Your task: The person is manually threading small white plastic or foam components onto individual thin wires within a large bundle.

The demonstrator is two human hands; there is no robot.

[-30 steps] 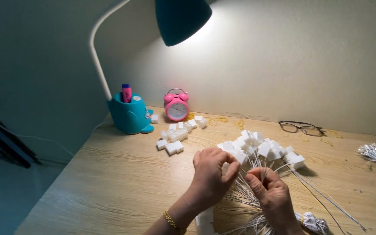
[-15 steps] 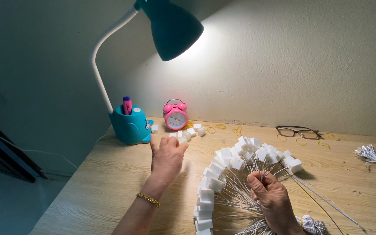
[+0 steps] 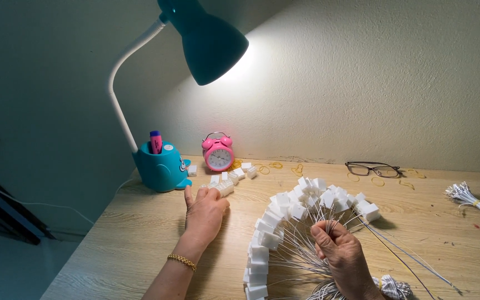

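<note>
Reaching left hand (image 3: 205,211), fingers curled on loose small white plastic connector blocks (image 3: 224,188) beside the teal lamp base (image 3: 161,166); right hand (image 3: 343,253), farther from it, clamps fanned white wired connectors (image 3: 295,222), wires radiating lampward.

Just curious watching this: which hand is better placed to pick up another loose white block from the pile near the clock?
Probably the left hand: it rests on the loose white blocks, while the right hand grips the fanned wire bundle.
</note>
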